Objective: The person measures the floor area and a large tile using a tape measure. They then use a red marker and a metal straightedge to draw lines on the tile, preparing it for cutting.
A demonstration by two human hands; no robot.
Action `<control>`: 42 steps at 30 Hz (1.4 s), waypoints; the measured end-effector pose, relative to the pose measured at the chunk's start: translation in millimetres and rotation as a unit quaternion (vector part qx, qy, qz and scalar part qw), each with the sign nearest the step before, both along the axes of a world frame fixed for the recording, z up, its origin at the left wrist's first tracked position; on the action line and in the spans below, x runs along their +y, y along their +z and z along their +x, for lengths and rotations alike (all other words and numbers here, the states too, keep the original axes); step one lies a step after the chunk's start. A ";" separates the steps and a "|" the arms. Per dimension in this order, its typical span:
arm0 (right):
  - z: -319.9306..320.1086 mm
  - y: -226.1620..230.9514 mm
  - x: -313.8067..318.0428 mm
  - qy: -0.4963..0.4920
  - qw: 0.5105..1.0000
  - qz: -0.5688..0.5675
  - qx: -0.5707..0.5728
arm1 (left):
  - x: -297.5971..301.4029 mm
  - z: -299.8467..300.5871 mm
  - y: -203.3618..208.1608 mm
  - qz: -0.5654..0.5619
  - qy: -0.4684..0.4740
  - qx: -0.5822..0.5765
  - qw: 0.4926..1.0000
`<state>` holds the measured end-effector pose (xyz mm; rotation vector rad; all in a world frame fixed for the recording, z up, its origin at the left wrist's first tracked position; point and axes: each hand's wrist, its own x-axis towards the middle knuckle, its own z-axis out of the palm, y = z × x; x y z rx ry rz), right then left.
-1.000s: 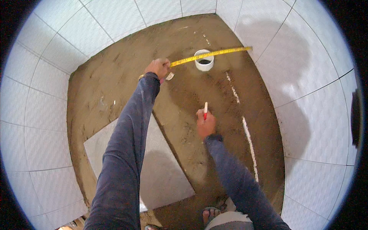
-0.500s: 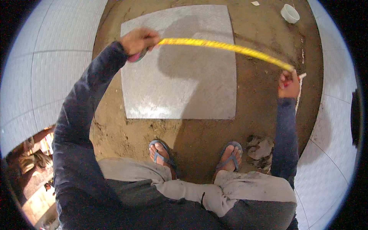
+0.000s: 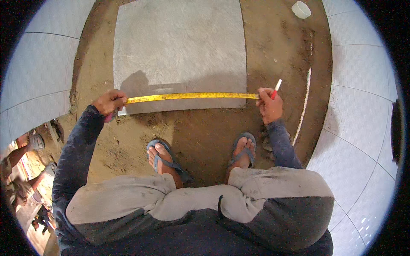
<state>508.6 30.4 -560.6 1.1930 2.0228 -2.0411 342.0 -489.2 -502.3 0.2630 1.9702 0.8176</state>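
A yellow tape measure [image 3: 192, 96] is stretched nearly straight across the near part of a large grey tile [image 3: 179, 47]. At its left end my left hand [image 3: 109, 101] is closed on the tape, with a bit of pinkish case showing below the fingers. My right hand [image 3: 270, 107] pinches the other end, just past the tile's right edge. That same hand also holds a red-and-white marker [image 3: 276, 88], which points up and away from me. The tile lies on brown soil.
My sandalled feet [image 3: 164, 158] stand on soil [image 3: 200, 128] near the tile. A white bowl [image 3: 301, 10] sits far right, beyond a white line [image 3: 304, 102]. Pale tiled surfaces [image 3: 47, 64] flank the soil on both sides. Another person's feet [image 3: 36, 141] show at the left.
Both hands have come nearer to me with the tape, from across the tile's far part to its near part. The tape is straighter and more level; the right hand has moved left.
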 end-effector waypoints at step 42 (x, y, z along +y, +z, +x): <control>-121.2 -7.5 -235.7 0.489 0.861 0.055 0.131 | -13.7 24.6 -51.8 -0.149 -0.012 0.249 0.957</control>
